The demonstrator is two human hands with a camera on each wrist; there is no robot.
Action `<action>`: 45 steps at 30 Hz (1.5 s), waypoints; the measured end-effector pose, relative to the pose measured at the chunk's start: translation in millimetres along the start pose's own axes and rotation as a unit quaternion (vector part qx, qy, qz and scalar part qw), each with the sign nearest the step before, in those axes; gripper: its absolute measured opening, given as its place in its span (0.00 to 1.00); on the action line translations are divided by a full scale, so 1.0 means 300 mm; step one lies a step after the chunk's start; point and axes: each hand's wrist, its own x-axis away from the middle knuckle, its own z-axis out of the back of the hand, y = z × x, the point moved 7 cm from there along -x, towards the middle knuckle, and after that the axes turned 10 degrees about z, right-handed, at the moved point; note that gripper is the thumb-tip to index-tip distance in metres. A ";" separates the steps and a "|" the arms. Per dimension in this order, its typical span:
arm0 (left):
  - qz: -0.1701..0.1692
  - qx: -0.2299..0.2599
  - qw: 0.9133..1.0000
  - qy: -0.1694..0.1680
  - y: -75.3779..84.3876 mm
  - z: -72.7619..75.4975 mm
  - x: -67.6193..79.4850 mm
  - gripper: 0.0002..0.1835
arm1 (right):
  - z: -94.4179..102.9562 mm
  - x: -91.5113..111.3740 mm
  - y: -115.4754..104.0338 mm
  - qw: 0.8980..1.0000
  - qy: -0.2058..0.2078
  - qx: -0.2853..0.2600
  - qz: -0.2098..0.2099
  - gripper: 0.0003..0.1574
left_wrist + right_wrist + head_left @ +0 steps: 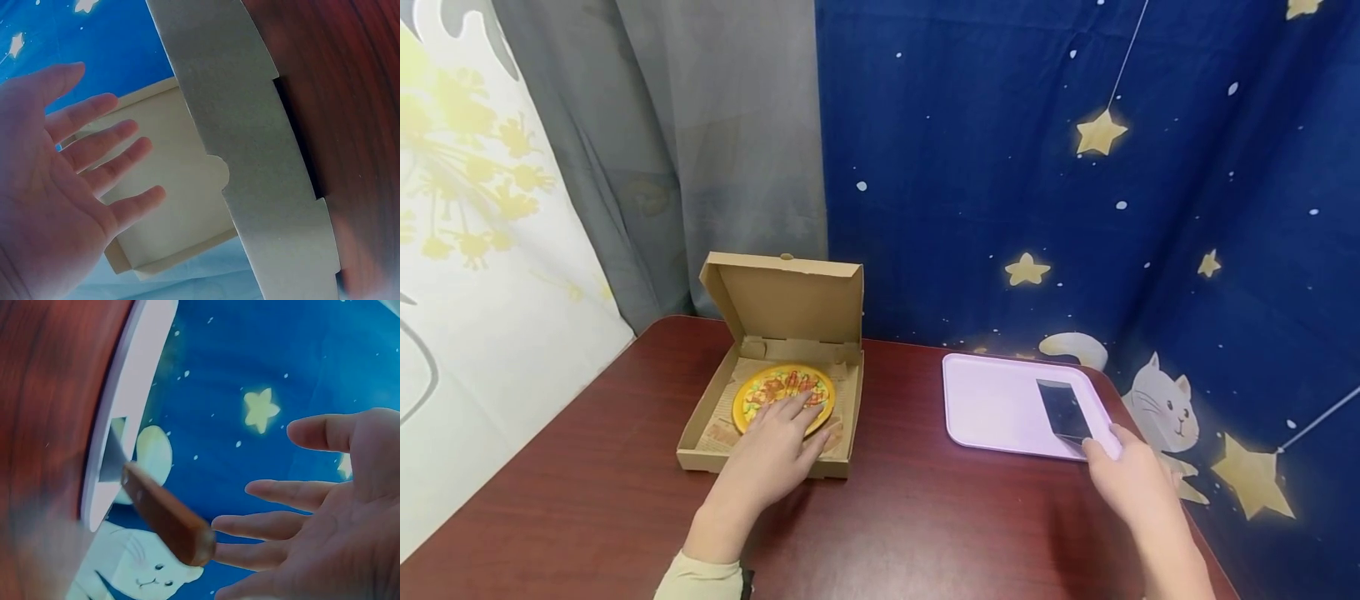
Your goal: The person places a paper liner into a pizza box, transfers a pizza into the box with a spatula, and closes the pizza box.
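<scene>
My left hand [772, 450] is over the front of an open cardboard pizza box [842, 454], fingers spread. Inside, a toy pizza [775, 382] with a yellow rim lies on printed paper, partly hidden by that hand. The left wrist view shows the hand [69, 169] apart from the box front [219, 112]. At the right, a spatula's flat metal blade [1063, 408] rests on a lilac tray [992, 408]. Its wooden handle [169, 515] sticks out past the tray edge, close to the fingertips of my right hand [319, 519], whose fingers are extended and not wrapped round it.
A dark red wooden table [895, 500] carries the box and the tray, which stand apart. Behind it hang a grey curtain [752, 125] and a blue star-patterned curtain [962, 167]. The box lid [790, 300] stands raised at the back.
</scene>
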 end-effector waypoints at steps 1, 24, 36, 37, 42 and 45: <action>0.000 0.000 1.000 0.002 0.001 0.000 -0.001 0.24 | -0.003 0.001 -0.011 1.000 0.000 -0.003 0.001 0.46; 0.051 -0.003 0.999 -0.014 -0.016 -0.005 -0.013 0.33 | -0.086 0.049 -0.139 0.999 0.006 0.003 0.049 0.46; 0.058 -0.001 0.998 -0.024 -0.008 -0.009 -0.010 0.33 | -0.143 0.056 -0.164 0.999 -0.006 -0.012 0.050 0.47; 0.057 -0.001 0.998 -0.024 -0.007 -0.009 -0.008 0.33 | -0.149 0.057 -0.167 0.998 -0.007 -0.014 0.054 0.46; 0.058 -0.008 0.998 -0.018 -0.024 -0.011 -0.002 0.34 | -0.183 0.059 -0.205 0.996 -0.014 -0.014 0.084 0.45; 0.062 -0.016 0.998 -0.018 -0.050 -0.014 0.003 0.32 | -0.203 0.061 -0.245 0.995 -0.015 -0.016 0.099 0.44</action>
